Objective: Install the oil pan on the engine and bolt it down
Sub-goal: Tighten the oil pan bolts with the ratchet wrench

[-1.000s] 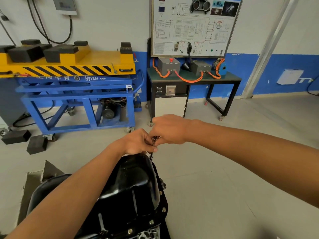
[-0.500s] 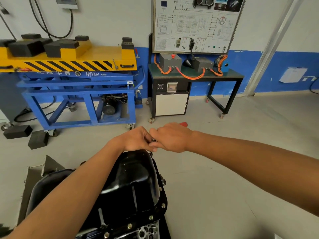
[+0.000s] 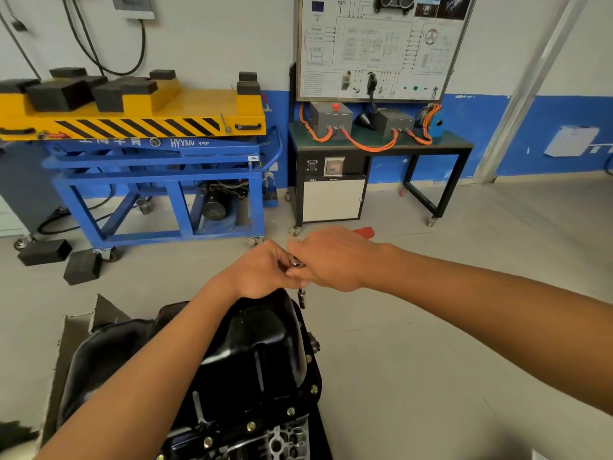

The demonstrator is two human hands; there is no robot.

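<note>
Head view: the left hand (image 3: 262,270) pinches the metal head of a ratchet (image 3: 295,262) and the right hand (image 3: 331,260) wraps its handle. The two touch. Just below them sits the black oil pan (image 3: 258,346) on the engine, with bolts (image 3: 313,389) along its flange.

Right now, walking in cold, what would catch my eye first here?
Two bare hands meet mid-frame: the left hand and right hand both grip a small socket wrench over the far end of the glossy black oil pan at bottom centre. Against the back wall stand a yellow-and-blue lift table, left, and a wiring display board above orange cables, right.
</note>
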